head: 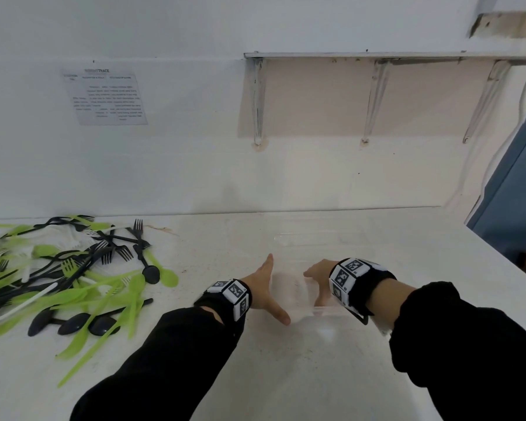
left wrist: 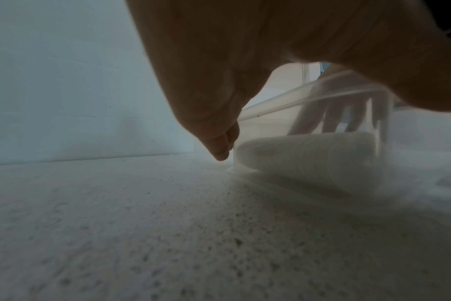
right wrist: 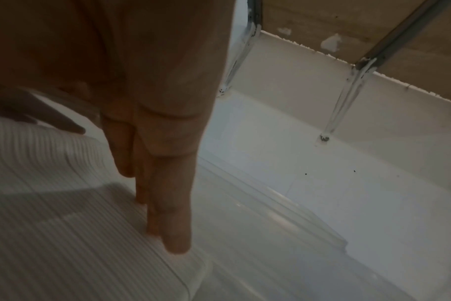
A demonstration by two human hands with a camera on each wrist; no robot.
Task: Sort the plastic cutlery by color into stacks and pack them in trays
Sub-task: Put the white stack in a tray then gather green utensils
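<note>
- Cutlery of green, black and white plastic (head: 70,268) lies heaped far left on the white table (head: 195,375); the left hand (head: 268,287), fingers straight, flanks a clear plastic tray (head: 295,294).
- Left wrist: straight fingers (left wrist: 219,146) touch the tray's wall (left wrist: 307,150).
- Right wrist: the right hand (right wrist: 157,142), fingers extended, presses inside the ribbed tray (right wrist: 65,234).

Two hands: the left hand (head: 266,287) and the right hand (head: 318,270). One clear tray (head: 298,294) on the worktop (head: 286,375). One mixed cutlery pile (head: 70,275) at nine o'clock holds green, black and white pieces, too tangled to count. One paper sheet (head: 107,97) on the wall.
</note>
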